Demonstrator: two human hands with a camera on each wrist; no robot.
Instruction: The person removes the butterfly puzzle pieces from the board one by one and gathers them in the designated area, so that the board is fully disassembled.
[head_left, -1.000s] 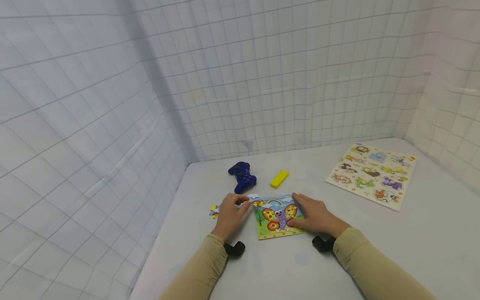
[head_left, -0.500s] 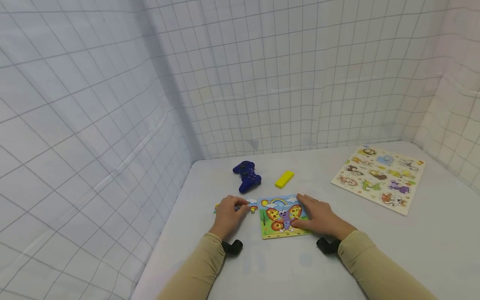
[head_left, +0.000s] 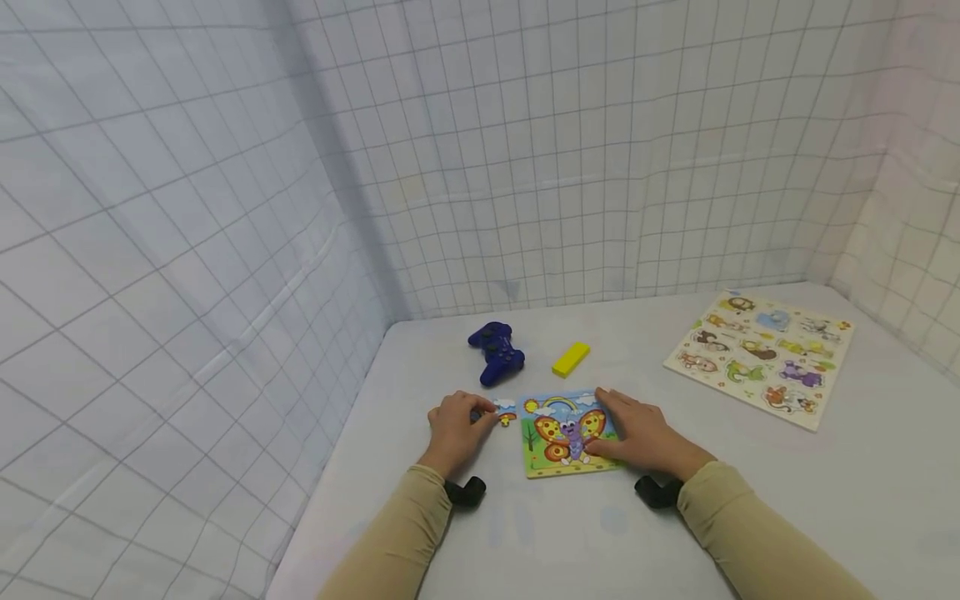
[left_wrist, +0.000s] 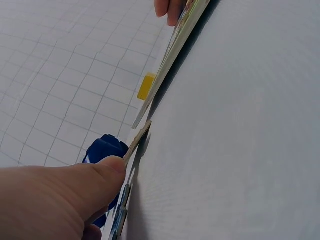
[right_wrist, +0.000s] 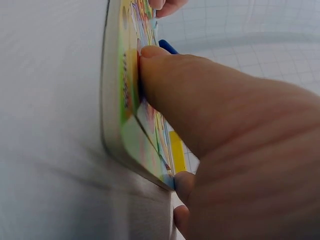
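Note:
Between thumb and fingers, my left hand (head_left: 453,425) pinches a small jigsaw piece (head_left: 506,414) printed with a cloud and a mushroom. The left wrist view shows this thin piece edge-on and tilted. Beneath the hand another flat piece (left_wrist: 120,215) shows. To the right, across a narrow gap, lies a butterfly jigsaw puzzle (head_left: 551,433) in its tray. My right hand (head_left: 641,429) holds the puzzle's right side, its thumb on the picture and its fingertips at the far edge, as the right wrist view shows too.
A dark blue game controller (head_left: 497,353) lies behind my left hand. Beyond the puzzle is a yellow block (head_left: 571,359). An animal puzzle board (head_left: 761,358) rests at the back right. Grid-patterned white sheets (head_left: 525,167) wall in the white table (head_left: 570,542).
My left hand has drawn the mushroom piece leftward, away from the butterfly puzzle's upper left corner. Colourful pieces left of that hand have become hidden. My right hand stays on the puzzle.

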